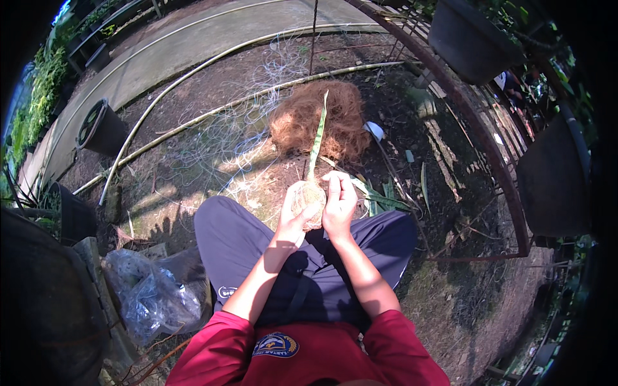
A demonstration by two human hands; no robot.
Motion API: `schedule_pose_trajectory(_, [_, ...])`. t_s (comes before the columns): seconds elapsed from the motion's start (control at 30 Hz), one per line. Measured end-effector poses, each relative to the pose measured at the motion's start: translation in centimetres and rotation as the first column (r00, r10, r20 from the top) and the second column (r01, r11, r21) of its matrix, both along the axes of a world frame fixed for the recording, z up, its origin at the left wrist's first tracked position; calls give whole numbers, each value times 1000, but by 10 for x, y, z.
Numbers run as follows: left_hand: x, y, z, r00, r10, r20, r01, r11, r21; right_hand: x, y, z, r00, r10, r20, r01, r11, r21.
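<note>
Cupping a fibre-wrapped plant base [310, 199], both hands—left hand [295, 213], right hand [338, 204]—fingers clasped around, roots hidden.

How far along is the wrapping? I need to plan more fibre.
Done: a fibre ball already surrounds the base of the seedling. In hand: left hand cups the ball, right hand presses its side. Left: a large fibre pile lies unused on the ground; whether the ball is tied cannot be told.

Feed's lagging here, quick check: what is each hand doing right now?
Left hand: closed around the fibre-wrapped root ball of the seedling, cupping its left side.
Right hand: closed on the same root ball, gripping its right side.
</note>
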State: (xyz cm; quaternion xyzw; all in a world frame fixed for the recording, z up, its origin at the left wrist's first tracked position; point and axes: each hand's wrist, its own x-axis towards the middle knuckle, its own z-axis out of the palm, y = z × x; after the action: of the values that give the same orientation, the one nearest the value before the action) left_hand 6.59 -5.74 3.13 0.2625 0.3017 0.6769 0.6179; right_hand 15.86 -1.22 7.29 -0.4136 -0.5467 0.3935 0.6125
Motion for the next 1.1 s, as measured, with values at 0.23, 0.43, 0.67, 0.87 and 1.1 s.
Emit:
schedule_pose_trajectory(0.23, [-14,7,1,992,106,-72,-107,994,0,17,-17,8,898,184,399,-250,961,118])
schedule_pose_trajectory(0.43, [-13,13,11,983,144,113,-129,983,-132,25,-33,11,733,258,629,-386,919,73])
schedule_pose_trajectory(0.67, [-21,28,-4,935,94,343,-24,979,-203,37,-41,2,624,395,674,-438,891,-116])
schedule_pose_trajectory(0.87, [-17,16,11,964,58,260,-7,982,-190,42,-38,0,637,517,572,-512,838,-187])
schedule_pose_trajectory(1.1, [-29,19,9,954,-42,297,136,944,-302,48,-28,-2,690,609,390,-531,793,-298])
